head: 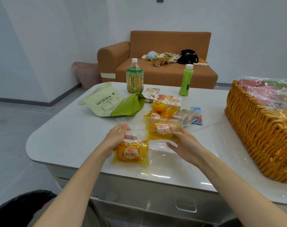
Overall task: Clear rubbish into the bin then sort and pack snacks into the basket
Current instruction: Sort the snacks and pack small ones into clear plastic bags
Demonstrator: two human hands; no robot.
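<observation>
My left hand [118, 138] pinches the clear top edge of a yellow bread packet [131, 154], which hangs tilted just above the white table [70, 141]. My right hand [183, 141] grips a second yellow bread packet [162, 130] by its right side. Two more yellow packets [162, 111] lie behind it. A woven wicker basket [254, 133] stands at the right with clear-wrapped snacks inside. The rim of a black-lined bin [20, 208] shows at the lower left.
On the table lie a green and cream pouch [113, 102], two biscuit boxes [167, 99], a clear cake packet [187, 117], a blue sachet [196, 118], a tea bottle [134, 77] and a green bottle [186, 81]. Behind stand a brown sofa [164, 69] and a pink basket [88, 74].
</observation>
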